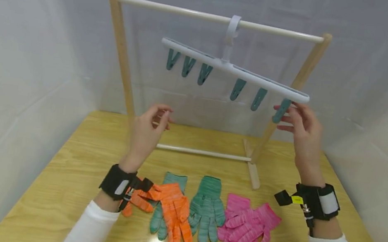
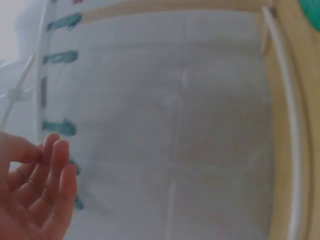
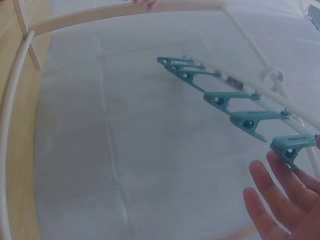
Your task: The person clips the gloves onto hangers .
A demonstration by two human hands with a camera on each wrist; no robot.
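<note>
Clip hanger (image 1: 235, 69) slants down to the right, right hand (image 1: 303, 131) fingers open at its end clip (image 1: 281, 110), left hand (image 1: 147, 130) loosely open

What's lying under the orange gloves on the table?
A green glove lies partly under the orange gloves, its cuff and fingertips showing. Its palm is covered, so anything else beneath cannot be seen. The wooden table carries them.

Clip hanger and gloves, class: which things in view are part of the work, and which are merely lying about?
In use:
clip hanger
end clip, touched by right hand
wooden rack

Lying about:
orange gloves
green gloves
pink gloves
</note>
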